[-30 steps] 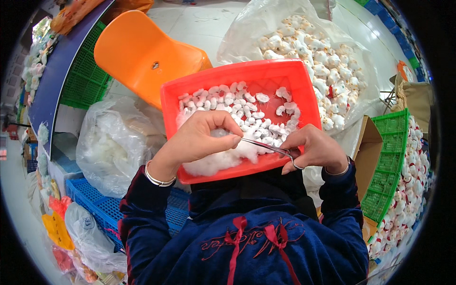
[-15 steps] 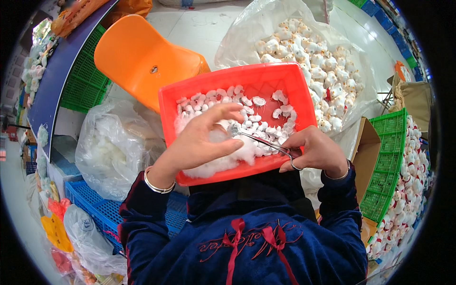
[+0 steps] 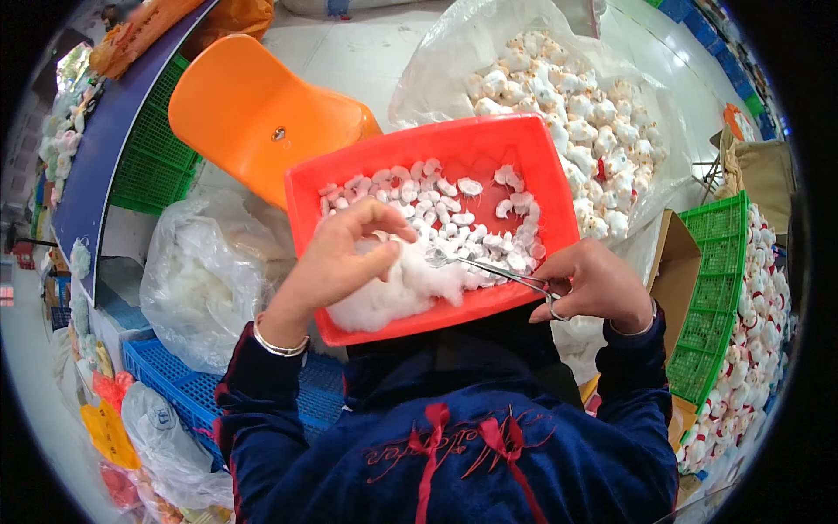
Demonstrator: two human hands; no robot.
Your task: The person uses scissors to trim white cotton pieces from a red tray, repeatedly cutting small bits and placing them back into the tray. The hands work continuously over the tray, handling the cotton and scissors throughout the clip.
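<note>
A red plastic tray [image 3: 349,170] holds many small white curved fabric pieces [image 3: 460,218] and a heap of white stuffing [image 3: 375,297] along its near left side. My left hand [image 3: 336,262] hovers above the stuffing, thumb and forefinger curved with a gap between them. My right hand [image 3: 594,284] is closed on the ring handles of metal forceps [image 3: 506,272]. The forceps point left across the tray, their tip at the edge of the stuffing. A small greyish-white bit shows at that tip; whether it is gripped I cannot tell.
An orange chair [image 3: 271,122] stands beyond the tray at left. Behind right, a clear bag [image 3: 436,65] holds white stuffed pieces. Another bag [image 3: 201,284] with white fill and a blue crate [image 3: 179,380] lie left; a cardboard box [image 3: 676,262] and green crate [image 3: 716,288] right.
My left hand has drawn slightly left, and its fingers have curled closer together. My right hand has moved a little to the right with the forceps.
</note>
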